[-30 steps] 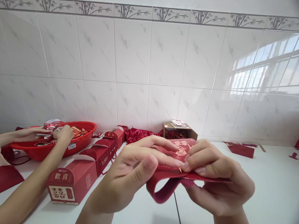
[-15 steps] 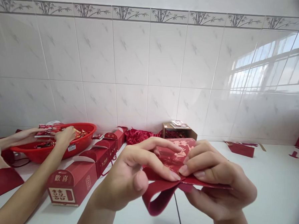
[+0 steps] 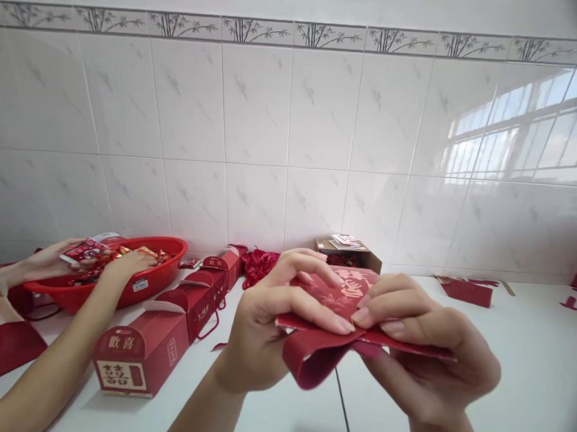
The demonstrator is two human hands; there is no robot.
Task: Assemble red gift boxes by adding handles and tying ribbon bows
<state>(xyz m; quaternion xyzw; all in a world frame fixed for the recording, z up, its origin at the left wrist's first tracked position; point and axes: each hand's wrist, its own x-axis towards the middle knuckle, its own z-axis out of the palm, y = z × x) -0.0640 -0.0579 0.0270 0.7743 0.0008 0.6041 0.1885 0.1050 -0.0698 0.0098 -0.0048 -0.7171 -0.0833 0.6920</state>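
Over the white table, my left hand (image 3: 266, 327) and my right hand (image 3: 429, 349) grip a red printed cardboard piece (image 3: 345, 287) with pale lettering. A dark red strip (image 3: 312, 365) bends into a loop under its near edge. My left fingers lie across the cardboard and press down by the strip; my left thumb is mostly hidden behind it. My right fingertips press on top near the middle, with the right thumb underneath. The fingertips of both hands almost meet at the edge. Where the strip joins the cardboard is covered by fingers.
Red gift boxes (image 3: 140, 356) stand in a row on the left. Behind them, another person's hands (image 3: 128, 265) are at a red basin (image 3: 161, 287) of wrapped sweets. A red ribbon pile (image 3: 257, 266) and a brown carton (image 3: 373, 262) sit by the wall. A folded red piece (image 3: 468, 293) lies right.
My left hand has turned, and its thumb has gone behind the cardboard. The strip's loop has risen and become smaller. The other person's right hand reaches further into the basin.
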